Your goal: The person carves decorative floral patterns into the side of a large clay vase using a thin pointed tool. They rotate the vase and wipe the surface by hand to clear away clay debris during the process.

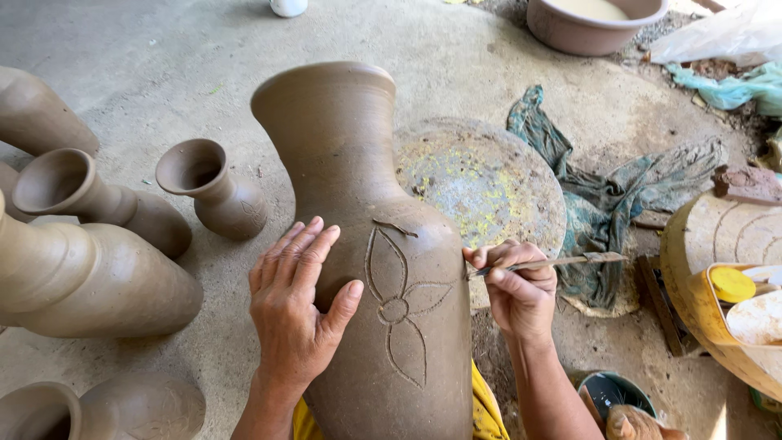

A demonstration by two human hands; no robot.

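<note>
A tall unfired brown clay vase [350,155] leans toward me, its flared mouth pointing away. A flower with several petals [399,305] is cut into its belly, and a curl of trimmed clay lies above it. My left hand [295,308] rests flat on the vase's left side, fingers together. My right hand [513,285] grips a thin carving tool [554,262], whose tip touches the vase's right side beside a petal.
Several raw clay vases stand at left, including a small one [213,189] and a large one [98,281]. A round potter's wheel disc [489,183] lies behind the vase, a dirty green rag [607,204] beside it. A basin [590,24] sits at the back; a yellow tub [733,318] at right.
</note>
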